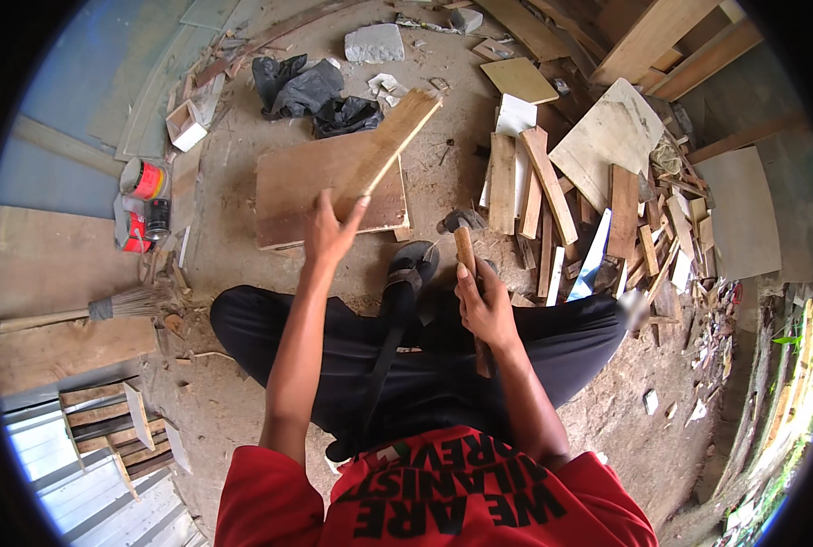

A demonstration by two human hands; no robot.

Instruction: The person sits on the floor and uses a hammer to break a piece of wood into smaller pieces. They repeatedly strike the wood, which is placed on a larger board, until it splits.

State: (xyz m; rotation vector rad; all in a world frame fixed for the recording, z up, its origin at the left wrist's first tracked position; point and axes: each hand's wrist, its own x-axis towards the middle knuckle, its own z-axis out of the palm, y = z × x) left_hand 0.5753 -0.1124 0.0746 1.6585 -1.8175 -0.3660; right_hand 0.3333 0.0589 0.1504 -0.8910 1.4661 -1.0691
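Observation:
My left hand [331,230] is closed round the near end of a flat wooden board [393,137], which slants up and to the right with a rough, broken-looking far end. Under it on the floor lies a wide brown wooden panel [288,187], partly covered by the board. In my right hand [487,305] is a hammer [464,244], gripped by its wooden handle; the dark head points away from me, beside my sandalled foot [411,264]. The hammer head is apart from the board.
Wood offcuts [539,182] are heaped at the right, with a pale square sheet [612,137] on top. Black plastic bags [302,87] and a grey block [375,43] lie beyond the panel. Cans [142,180] and a broom [119,305] are at the left.

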